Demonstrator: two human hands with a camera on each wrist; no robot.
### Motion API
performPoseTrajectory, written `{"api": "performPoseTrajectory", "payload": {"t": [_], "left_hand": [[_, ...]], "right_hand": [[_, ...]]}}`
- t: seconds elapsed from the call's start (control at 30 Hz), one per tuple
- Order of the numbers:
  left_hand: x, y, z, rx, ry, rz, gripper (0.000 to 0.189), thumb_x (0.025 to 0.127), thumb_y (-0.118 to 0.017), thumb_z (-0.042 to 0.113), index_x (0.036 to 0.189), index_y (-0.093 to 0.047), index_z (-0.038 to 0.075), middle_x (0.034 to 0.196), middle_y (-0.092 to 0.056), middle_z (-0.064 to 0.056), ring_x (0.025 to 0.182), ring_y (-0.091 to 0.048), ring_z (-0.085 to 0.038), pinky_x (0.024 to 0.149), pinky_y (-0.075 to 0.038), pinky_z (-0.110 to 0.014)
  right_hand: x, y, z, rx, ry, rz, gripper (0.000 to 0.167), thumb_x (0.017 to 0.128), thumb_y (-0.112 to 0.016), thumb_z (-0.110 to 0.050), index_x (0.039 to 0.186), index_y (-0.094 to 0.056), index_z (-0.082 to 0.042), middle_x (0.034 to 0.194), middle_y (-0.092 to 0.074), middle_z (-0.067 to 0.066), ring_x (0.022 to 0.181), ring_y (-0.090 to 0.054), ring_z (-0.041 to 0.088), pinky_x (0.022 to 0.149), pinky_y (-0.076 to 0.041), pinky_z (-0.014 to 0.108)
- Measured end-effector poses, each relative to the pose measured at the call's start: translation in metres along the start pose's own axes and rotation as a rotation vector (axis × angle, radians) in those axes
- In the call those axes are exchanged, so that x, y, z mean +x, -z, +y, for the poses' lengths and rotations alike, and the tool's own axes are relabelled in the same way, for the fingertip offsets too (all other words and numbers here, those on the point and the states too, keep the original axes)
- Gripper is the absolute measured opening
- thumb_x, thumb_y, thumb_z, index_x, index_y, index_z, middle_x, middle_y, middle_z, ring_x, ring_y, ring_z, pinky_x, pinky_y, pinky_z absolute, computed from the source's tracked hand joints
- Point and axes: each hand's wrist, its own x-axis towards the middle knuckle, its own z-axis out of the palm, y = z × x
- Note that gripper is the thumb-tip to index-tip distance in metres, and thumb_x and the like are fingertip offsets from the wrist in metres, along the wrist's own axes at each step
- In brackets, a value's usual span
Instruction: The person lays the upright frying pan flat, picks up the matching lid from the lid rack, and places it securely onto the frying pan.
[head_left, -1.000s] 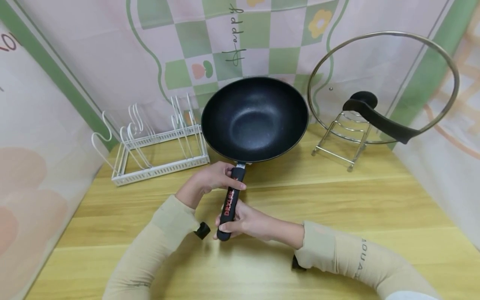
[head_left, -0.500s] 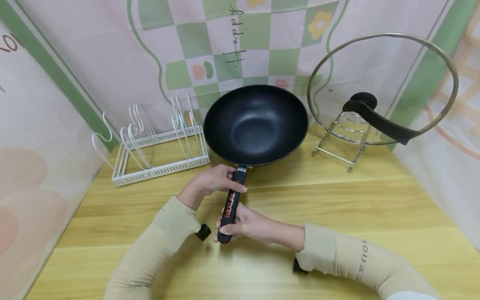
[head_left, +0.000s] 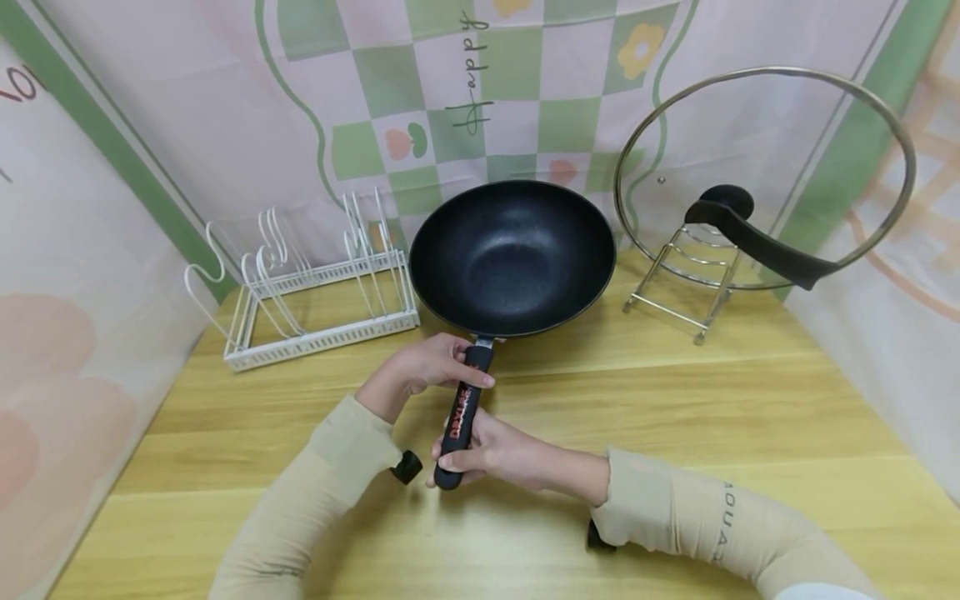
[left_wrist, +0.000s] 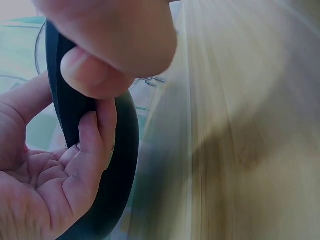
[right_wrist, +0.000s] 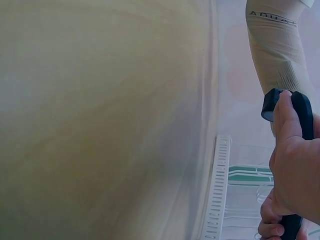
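Both hands hold a black wok (head_left: 513,258) by its long black handle (head_left: 459,417), which has red lettering. The wok's bowl faces up toward the head view and tilts toward me above the wooden table. My left hand (head_left: 435,360) grips the handle near the bowl, its thumb laid across the top. Nearer the handle's free end, my right hand (head_left: 495,450) wraps around it, thumb over the upper side. In the left wrist view, curled fingers (left_wrist: 82,170) cup the handle, with the dark side of the wok (left_wrist: 125,170) behind them. The right wrist view shows my right hand (right_wrist: 295,165) around the handle.
A white wire rack (head_left: 322,337) stands on the table (head_left: 675,433) left of the wok. To its right, a small metal stand (head_left: 675,317) bears an upright glass lid (head_left: 903,158) with a black handle (head_left: 780,250). Patterned cloth walls (head_left: 510,58) rise behind and at both sides.
The wok has sunk slightly and come a little nearer to me, both hands moving with it. Both grips look the same. The rack and the lid on its stand keep their places.
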Motion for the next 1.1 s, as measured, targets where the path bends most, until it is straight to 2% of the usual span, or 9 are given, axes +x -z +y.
{"api": "performPoseTrajectory", "payload": {"t": [0.33,0.57,0.83,1.1], "left_hand": [[0.0002,0.0002,-0.0048,0.012,-0.004,-0.004,0.018,0.09,-0.077,0.007,0.098,-0.064,-0.001,0.078,-0.061,-0.001,0.073,-0.054,-0.013,0.073,-0.049,-0.027],[0.0011,0.0002,-0.0061,0.009,0.0,-0.004,0.017,0.09,-0.077,0.007,0.097,-0.064,-0.001,0.078,-0.061,-0.001,0.073,-0.055,-0.012,0.073,-0.05,-0.026],[-0.0007,0.001,-0.0089,0.028,0.032,0.005,0.022,0.09,-0.078,0.009,0.102,-0.065,-0.003,0.084,-0.062,-0.003,0.074,-0.055,-0.013,0.075,-0.049,-0.029],[-0.0033,0.0011,-0.0104,0.025,0.024,0.009,0.02,0.089,-0.079,0.009,0.099,-0.066,-0.002,0.082,-0.061,-0.003,0.072,-0.054,-0.013,0.072,-0.048,-0.028]], "right_hand": [[0.0007,0.0003,0.0029,0.024,-0.015,-0.003,0.056,0.101,-0.053,0.005,0.142,-0.016,0.009,0.111,-0.056,0.011,0.109,-0.068,0.038,0.096,-0.054,0.044],[0.001,-0.0002,0.004,0.028,-0.012,-0.006,0.053,0.101,-0.053,0.005,0.14,-0.019,0.009,0.112,-0.056,0.012,0.11,-0.068,0.04,0.096,-0.054,0.044],[0.0014,-0.0034,0.005,0.051,-0.011,-0.023,0.054,0.101,-0.053,0.005,0.141,-0.018,0.009,0.112,-0.055,0.011,0.111,-0.068,0.039,0.097,-0.054,0.044],[0.0024,-0.005,0.0065,0.046,-0.009,-0.02,0.049,0.101,-0.053,0.005,0.138,-0.022,0.012,0.113,-0.056,0.013,0.112,-0.066,0.042,0.097,-0.054,0.044]]}}
